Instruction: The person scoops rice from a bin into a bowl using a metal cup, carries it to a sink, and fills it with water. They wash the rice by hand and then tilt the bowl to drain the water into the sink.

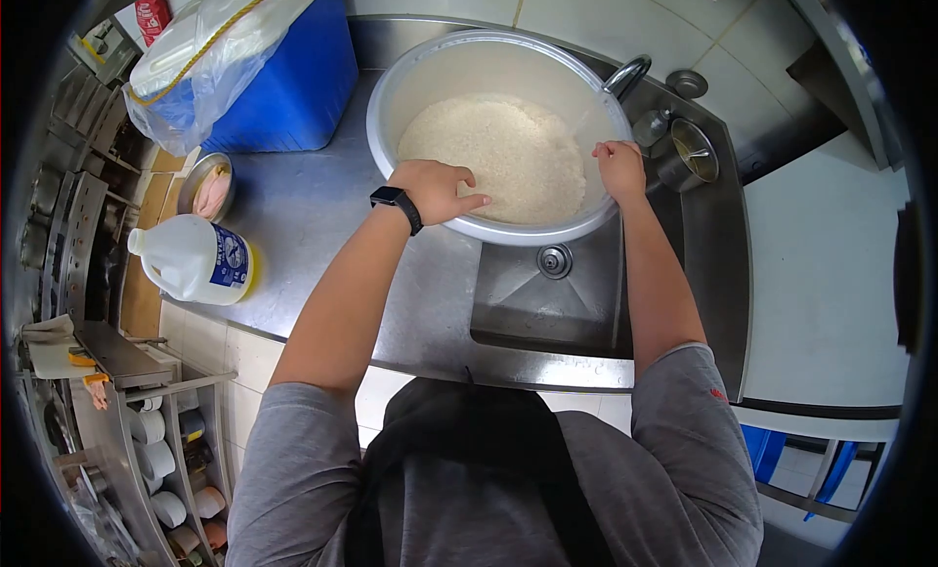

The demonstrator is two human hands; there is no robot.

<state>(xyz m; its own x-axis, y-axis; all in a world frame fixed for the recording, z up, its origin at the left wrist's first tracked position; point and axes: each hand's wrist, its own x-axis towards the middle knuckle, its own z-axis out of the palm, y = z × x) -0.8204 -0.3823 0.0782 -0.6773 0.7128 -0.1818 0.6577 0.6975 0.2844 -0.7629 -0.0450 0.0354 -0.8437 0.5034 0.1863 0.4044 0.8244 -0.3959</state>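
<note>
A large round basin [532, 237] rests over the sink, holding a wide layer of pale rice-like grains [493, 157]. Over its near left rim reaches my left hand [435, 189], thumb and fingers apart above the grains, with nothing seen in its grasp. A black watch is on that wrist. At the basin's right rim is my right hand [621, 171], its fingers curled over the edge; the rim under them is partly hidden.
A curved faucet [628, 76] stands behind the basin, beside a metal pot [690, 157]. Sink bowl [547, 308] lies below. On the left are a blue cooler [293, 84], a jug of yellow liquid [200, 259] and a metal bowl [227, 202]. Shelves [186, 460] hold dishes.
</note>
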